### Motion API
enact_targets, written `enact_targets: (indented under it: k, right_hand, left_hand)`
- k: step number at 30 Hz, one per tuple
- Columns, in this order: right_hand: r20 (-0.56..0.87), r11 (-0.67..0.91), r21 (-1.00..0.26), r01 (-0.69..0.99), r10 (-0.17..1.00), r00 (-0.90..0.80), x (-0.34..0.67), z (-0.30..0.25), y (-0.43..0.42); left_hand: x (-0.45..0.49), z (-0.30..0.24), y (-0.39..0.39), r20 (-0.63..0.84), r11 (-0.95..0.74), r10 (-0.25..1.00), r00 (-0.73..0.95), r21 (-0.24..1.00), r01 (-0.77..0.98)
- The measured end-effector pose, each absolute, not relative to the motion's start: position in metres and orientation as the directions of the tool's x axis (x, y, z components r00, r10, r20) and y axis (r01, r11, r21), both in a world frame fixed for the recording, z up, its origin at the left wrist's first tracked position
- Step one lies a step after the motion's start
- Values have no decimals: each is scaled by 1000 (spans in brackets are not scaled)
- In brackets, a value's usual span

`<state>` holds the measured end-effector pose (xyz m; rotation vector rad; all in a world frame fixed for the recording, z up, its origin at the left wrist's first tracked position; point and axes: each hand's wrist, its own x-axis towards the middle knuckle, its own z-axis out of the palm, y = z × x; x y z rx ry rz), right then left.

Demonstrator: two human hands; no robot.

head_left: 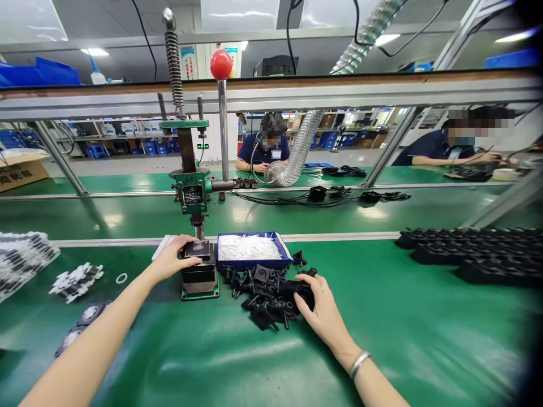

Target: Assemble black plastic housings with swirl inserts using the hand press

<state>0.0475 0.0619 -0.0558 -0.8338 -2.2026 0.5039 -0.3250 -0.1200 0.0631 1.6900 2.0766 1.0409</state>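
My left hand (pixel 172 259) rests at the base of a green hand press (pixel 193 189), thumb and fingers spread around the upper edges of a black block (pixel 198 272) under the ram. A red ball tops the press lever (pixel 221 65). My right hand (pixel 323 308) curls around a black plastic part (pixel 306 291) at the right side of a loose pile of black plastic parts (pixel 261 288). Part of what it holds is hidden by the fingers. Behind the pile sits a blue tray (pixel 246 264) full of small white pieces (pixel 248 247).
Stacked white-and-black parts (pixel 25 260) stand at the left, near a smaller cluster (pixel 77 281) and a white ring (pixel 121 278). Rows of black parts (pixel 475 254) line the right. A metal shelf frame (pixel 271 103) crosses ahead; two co-workers (pixel 263 150) sit beyond it.
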Motion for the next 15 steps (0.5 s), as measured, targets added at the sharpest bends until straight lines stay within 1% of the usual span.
enact_targets:
  k: [7, 15]
  right_hand:
    - [479, 697, -616, 367, 701, -528, 49, -60, 67]
    - [485, 670, -641, 375, 732, -479, 50, -63, 72]
  left_hand:
    - [-330, 60, -119, 219, 48, 932, -288, 714, 699]
    - [-335, 57, -120, 237, 23, 937, -257, 691, 722]
